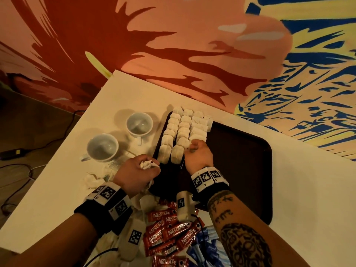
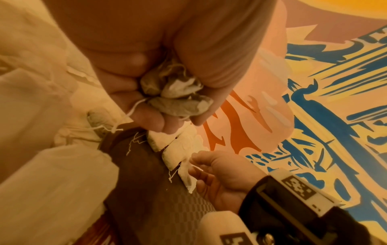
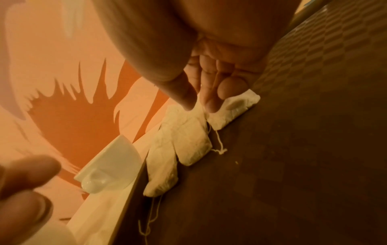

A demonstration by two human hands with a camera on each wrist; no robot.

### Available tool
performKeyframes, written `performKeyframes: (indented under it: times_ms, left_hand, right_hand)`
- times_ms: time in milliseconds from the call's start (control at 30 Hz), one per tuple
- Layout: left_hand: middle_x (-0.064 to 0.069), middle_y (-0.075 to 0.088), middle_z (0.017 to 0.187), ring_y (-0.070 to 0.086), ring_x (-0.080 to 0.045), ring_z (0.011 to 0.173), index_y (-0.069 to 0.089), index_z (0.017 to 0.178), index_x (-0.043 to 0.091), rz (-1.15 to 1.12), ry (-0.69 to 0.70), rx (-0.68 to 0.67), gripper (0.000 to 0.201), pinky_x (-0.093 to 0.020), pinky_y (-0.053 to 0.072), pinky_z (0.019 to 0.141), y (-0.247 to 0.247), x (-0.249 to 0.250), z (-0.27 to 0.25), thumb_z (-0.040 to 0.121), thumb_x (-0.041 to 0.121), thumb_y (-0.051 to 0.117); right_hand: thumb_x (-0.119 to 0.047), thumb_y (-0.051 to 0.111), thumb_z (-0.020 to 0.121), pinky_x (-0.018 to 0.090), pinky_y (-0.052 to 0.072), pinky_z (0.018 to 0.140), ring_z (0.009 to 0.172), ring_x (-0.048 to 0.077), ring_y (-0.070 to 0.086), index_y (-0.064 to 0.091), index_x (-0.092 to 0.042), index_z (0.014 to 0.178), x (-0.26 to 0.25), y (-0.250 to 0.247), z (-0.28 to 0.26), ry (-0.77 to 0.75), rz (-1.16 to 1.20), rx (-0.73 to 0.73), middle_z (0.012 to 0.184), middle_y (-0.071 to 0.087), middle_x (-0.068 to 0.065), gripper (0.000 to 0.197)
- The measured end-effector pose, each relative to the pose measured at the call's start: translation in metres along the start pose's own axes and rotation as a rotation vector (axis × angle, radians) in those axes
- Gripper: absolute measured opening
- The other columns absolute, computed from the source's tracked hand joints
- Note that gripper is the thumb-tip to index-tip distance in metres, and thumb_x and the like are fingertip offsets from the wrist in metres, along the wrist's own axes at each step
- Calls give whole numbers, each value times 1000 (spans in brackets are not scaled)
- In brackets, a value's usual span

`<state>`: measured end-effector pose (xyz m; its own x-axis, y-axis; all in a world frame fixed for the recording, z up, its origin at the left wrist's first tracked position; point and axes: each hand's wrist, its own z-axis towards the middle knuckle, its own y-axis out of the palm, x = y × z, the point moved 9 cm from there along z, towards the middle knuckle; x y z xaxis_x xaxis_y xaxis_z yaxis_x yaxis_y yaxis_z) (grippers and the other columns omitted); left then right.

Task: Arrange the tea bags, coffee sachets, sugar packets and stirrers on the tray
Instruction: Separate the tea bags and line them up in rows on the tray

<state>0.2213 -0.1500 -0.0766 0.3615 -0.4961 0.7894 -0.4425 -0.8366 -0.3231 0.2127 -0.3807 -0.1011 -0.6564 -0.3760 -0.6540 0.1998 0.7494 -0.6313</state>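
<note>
Fingers (image 2: 146,116) around crumpled tea bags (image 2: 178,97)

- Both forearms were bare, each wearing a black wristband (image 1: 107,207) with white blocks carrying square black-and-white coded markers.
- A cream camera housing (image 1: 184,208) with its own marker hung under each wrist.
- The right forearm bore dark tattoos (image 1: 244,245).
</note>
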Motion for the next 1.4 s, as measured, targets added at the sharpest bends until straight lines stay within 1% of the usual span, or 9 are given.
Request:
performKeyframes:
  times_ms: [333, 467, 600, 767, 967, 1133, 1233, 1300, 1400]
  left_hand:
    - [-1, 74, 72, 72, -27, 76, 72, 80, 36, -160, -53, -31, 15, -46, 59, 80, 8, 1, -4, 65, 37, 72]
    - [-16, 72, 72, 71, -31, 68, 70, 98, 12, -356, -122, -23, 18, -48, 59, 76, 13, 1, -5, 81, 15, 75]
    - [-19, 68, 69, 69, -28, 66, 65, 103, 2, -442, -152, -13, 14, -47, 58, 76, 16, 6, -5, 89, 4, 67]
    - [-18, 69, 70, 69, -30, 68, 67, 102, 3, -420, -147, -4, 15, -54, 56, 81, 19, 3, -1, 87, 3, 69]
    - [-19, 71, 77, 70, -31, 70, 69, 99, 8, -437, -150, 1, 13, -51, 58, 77, 22, -2, -4, 86, 6, 71]
    - [-22, 64, 90, 67, -30, 74, 62, 103, 2, -666, -236, 26, 11, -47, 59, 74, 29, 0, -4, 92, 3, 59]
    - [-37, 61, 111, 66, -38, 87, 60, 112, -4, -848, -242, -32, 22, -44, 60, 71, 40, 11, -3, 91, 1, 56]
    - [-31, 67, 105, 69, -36, 90, 61, 113, 0, -899, -210, -68, 21, -43, 61, 75, 47, 21, -5, 93, -2, 56]
    - [-17, 72, 96, 72, -28, 80, 63, 110, 10, -855, -168, -49, 19, -35, 60, 62, 53, 29, -8, 92, 3, 63]
  right_hand:
    - [-18, 57, 93, 18, 38, 85, 116, 17, 60, 54, -20, 135, -10, 8, -1, -26, -3, -58, 125, 65, -5, 43]
    - [-14, 56, 92, 22, 45, 84, 108, 17, 62, 54, -18, 133, -4, 3, -1, -15, 20, -38, 119, 66, -3, 42]
    - [-14, 57, 92, 23, 43, 93, 116, 20, 57, 50, -25, 138, -13, 6, 0, -137, -101, -62, 135, 49, 3, 48]
    - [-15, 54, 94, 27, 33, 115, 140, 23, 40, 38, -25, 151, -36, 31, 6, -337, -401, -272, 158, 23, 0, 60]
    - [-19, 54, 95, 33, 41, 110, 133, 27, 47, 41, -21, 148, -39, 27, 11, -304, -473, -241, 153, 29, 5, 54]
    - [-25, 57, 96, 28, 46, 100, 116, 21, 58, 53, -20, 136, -49, -3, -12, -314, -244, -113, 140, 44, 4, 41]
    - [-33, 68, 92, 34, 52, 95, 98, 12, 64, 66, -26, 109, -48, -1, -49, -334, 74, -256, 109, 67, -5, 18]
    - [-39, 75, 84, 36, 56, 89, 92, 10, 66, 65, -34, 102, -42, 6, -74, -325, 209, -383, 99, 69, -8, 21]
    - [-36, 80, 78, 34, 58, 84, 90, 6, 68, 61, -42, 101, -33, -1, -89, -346, 303, -363, 97, 71, -9, 31]
